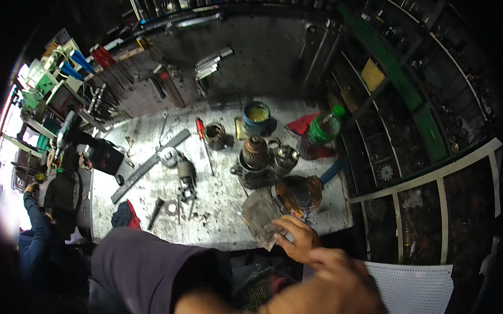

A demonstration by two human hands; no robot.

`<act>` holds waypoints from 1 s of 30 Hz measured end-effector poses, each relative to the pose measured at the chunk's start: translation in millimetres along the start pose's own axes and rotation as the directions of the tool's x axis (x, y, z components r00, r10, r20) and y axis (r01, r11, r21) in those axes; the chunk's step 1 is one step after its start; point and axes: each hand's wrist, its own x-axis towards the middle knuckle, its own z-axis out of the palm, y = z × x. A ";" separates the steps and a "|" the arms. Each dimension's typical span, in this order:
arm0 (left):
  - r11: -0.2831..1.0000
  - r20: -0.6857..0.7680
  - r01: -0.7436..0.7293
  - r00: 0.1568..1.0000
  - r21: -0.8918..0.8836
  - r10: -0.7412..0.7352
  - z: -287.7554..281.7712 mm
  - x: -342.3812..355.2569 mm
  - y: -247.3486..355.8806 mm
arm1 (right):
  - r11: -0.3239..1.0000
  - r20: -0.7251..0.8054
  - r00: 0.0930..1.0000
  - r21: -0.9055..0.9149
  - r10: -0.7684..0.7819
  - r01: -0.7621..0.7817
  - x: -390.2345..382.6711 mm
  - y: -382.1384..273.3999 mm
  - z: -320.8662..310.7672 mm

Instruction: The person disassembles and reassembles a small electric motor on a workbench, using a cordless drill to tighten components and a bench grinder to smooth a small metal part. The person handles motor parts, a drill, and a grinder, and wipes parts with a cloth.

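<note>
My right hand (296,236) has its fingers closed on a dirty grey rag (258,212) at the workbench's front right. My left hand (338,282), blurred, crosses in front of my right wrist from the left; its fingers are unclear. A stained rusty-brown piece (299,194) lies beside the rag. Just behind are a metal housing (251,173) with a copper-coloured part (254,151) in it and a cylindrical metal part (284,158). Left of these lie a smaller motor part (185,174), a steel bar (140,175) and a red-handled screwdriver (200,127).
A green bottle (324,129), blue tin (255,124) and small pot (215,133) stand on the bench (221,222). Parts shelving (408,107) lines the right; a white perforated sheet (413,290) lies below. Tools (100,57) line the back left. Another person's arm (36,221) reaches in at far left.
</note>
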 end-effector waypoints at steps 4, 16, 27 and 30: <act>0.999 -0.007 -0.034 0.999 -0.041 0.034 -2.3 32.7 12.4 | 0.999 -0.051 0.998 -0.003 0.048 -0.048 -7.2 3.8 -15.8; 0.674 0.187 0.274 0.962 -0.686 -0.201 137.8 -16.5 -1.7 | 0.994 -0.168 0.986 -0.109 -0.013 -0.005 6.7 49.1 14.4; 0.233 -0.097 0.329 0.381 -0.915 -0.919 212.9 -101.9 -109.1 | 0.957 -0.164 0.985 -0.289 -0.052 0.002 42.6 57.3 90.7; 0.274 -0.104 0.278 0.501 -0.921 -0.859 218.0 -96.1 -124.4 | 0.788 -0.185 0.918 0.588 0.350 -0.183 36.3 65.1 77.8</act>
